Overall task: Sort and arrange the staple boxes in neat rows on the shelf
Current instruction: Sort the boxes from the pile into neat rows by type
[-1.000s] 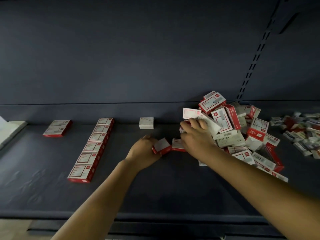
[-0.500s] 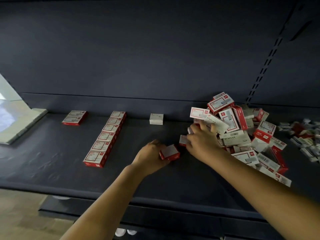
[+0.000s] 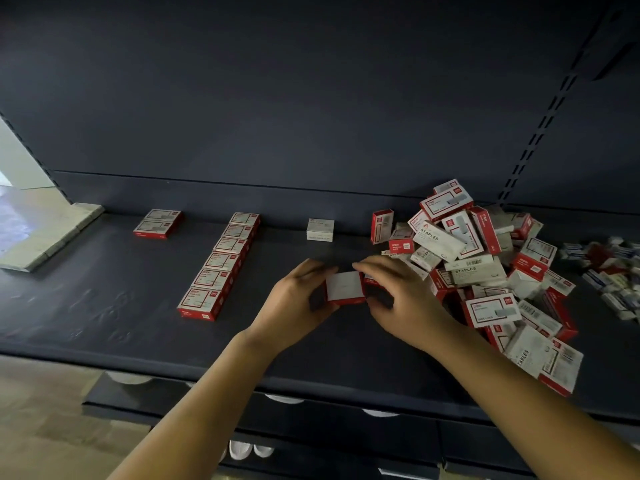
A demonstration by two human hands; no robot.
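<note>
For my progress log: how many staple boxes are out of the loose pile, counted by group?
Red-and-white cardboard boxes in the long row: 6
Red-and-white cardboard boxes in the short left row: 2
Plain white cardboard box standing alone: 1
Red-sided white box held by left hand and right hand: 1
Total: 10

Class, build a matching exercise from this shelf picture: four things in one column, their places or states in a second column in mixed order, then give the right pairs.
Things
1. white box
2. row of red boxes
3. pile of boxes
4. blank-faced box

Places or states
A. jumbled heap at the right
B. held between the left hand and right hand
C. alone near the back wall
D. neat line running front to back

Pairs: 1-C, 2-D, 3-A, 4-B
</note>
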